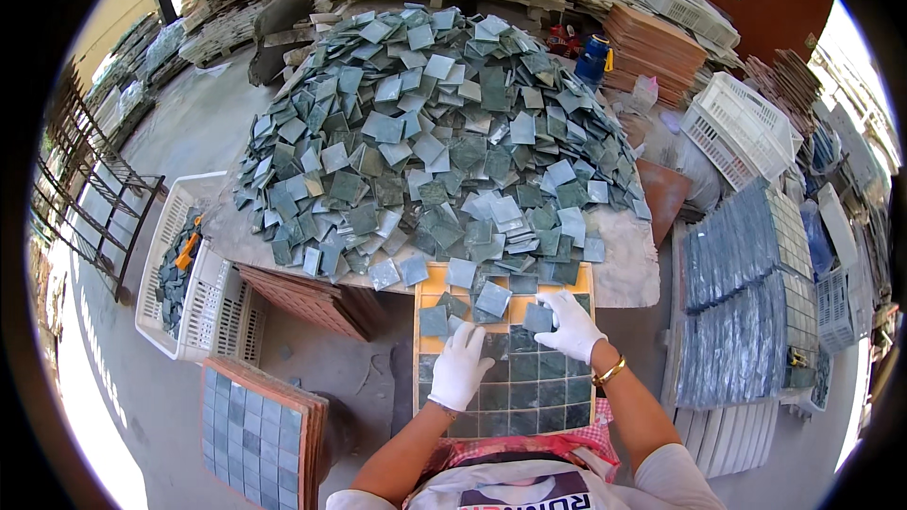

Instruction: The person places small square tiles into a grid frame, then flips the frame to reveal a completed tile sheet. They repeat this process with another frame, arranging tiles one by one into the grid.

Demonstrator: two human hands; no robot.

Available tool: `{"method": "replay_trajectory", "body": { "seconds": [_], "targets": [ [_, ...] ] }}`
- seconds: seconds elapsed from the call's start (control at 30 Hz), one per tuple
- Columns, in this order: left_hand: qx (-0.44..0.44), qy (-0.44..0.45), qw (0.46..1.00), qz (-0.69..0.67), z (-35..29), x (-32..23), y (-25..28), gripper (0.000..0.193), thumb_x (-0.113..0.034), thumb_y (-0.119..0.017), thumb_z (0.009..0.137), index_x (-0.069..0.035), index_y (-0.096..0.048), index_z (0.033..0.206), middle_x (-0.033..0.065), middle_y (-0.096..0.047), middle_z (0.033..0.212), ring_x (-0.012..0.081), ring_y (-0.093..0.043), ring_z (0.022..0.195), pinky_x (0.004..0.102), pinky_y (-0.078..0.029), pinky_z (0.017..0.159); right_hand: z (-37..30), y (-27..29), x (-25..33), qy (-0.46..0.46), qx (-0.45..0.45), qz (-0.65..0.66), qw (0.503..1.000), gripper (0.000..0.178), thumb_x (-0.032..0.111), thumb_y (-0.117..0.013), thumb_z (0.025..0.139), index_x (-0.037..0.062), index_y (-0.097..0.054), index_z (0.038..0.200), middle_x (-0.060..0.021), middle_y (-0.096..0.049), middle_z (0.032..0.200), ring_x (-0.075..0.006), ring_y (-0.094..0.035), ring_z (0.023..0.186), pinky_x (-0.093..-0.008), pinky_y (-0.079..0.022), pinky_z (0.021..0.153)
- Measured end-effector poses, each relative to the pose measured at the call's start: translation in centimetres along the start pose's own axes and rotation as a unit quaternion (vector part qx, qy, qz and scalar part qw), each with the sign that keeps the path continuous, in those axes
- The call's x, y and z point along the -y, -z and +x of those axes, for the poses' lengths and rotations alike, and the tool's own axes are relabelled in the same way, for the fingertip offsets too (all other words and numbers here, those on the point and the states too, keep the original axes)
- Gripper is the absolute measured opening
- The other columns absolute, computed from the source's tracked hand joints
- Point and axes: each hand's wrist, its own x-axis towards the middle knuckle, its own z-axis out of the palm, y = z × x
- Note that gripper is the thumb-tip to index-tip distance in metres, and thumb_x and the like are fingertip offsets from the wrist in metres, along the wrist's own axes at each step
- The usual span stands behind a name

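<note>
Here, the right hand [572, 329] holds square grey stone [538, 318].

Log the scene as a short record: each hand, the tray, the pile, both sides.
Left hand: white-gloved, over the tray's left part; grip unclear
Right hand: white-gloved, appears to grip a square tile
Tray: yellow; lower rows tiled, loose tiles across upper part
Pile: grey-green tiles heaped on a table beyond the tray
Left side: white crates, tile-topped stack
Right side: stacked tile sheets
</note>
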Motion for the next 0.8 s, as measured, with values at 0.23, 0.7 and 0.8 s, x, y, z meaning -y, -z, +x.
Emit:
{"method": "replay_trajectory", "body": {
  "seconds": [0.23,0.7,0.8],
  "targets": [
    [-0.099,0.068,0.989,-0.089,1.1,2.4,3.6,0.029,-0.013,-0.070,0.078,-0.005,-0.064,0.105,0.0112,-0.061,0.100,0.0262,-0.062,0.073,0.0366,-0.052,0.068,-0.3,-0.4,0.0,0.016,-0.012,-0.042,0.999,0.063,0.015,-0.074,0.073,0.0061,-0.045,0.128,-0.0200,-0.048,0.120,-0.0387,-0.057,0.104,-0.0422,-0.049,0.090],
    [0.025,0.017,0.999,0.025,1.4,-0.7,-0.1,0.046,-0.022,-0.074,0.075,-0.008,-0.057,0.116,0.0106,-0.057,0.106,0.0305,-0.058,0.099,0.0408,-0.051,0.078,1.6,-0.9,-0.3,0.039,0.019,-0.066,0.997,0.058,0.015,-0.074,0.075,0.0064,-0.048,0.126,-0.0195,-0.048,0.117,-0.0385,-0.056,0.106,-0.0408,-0.048,0.091],
    [0.046,0.012,0.999,0.004,1.4,-0.7,0.4,0.043,-0.020,-0.072,0.077,-0.008,-0.057,0.115,0.0110,-0.057,0.106,0.0312,-0.058,0.099,0.0413,-0.051,0.079,1.8,-0.9,-1.4,0.084,-0.013,-0.056,0.995,0.040,0.015,-0.066,0.082,0.0065,-0.054,0.120,-0.0181,-0.054,0.108,-0.0382,-0.057,0.102,-0.0404,-0.048,0.090]
  ]
}}
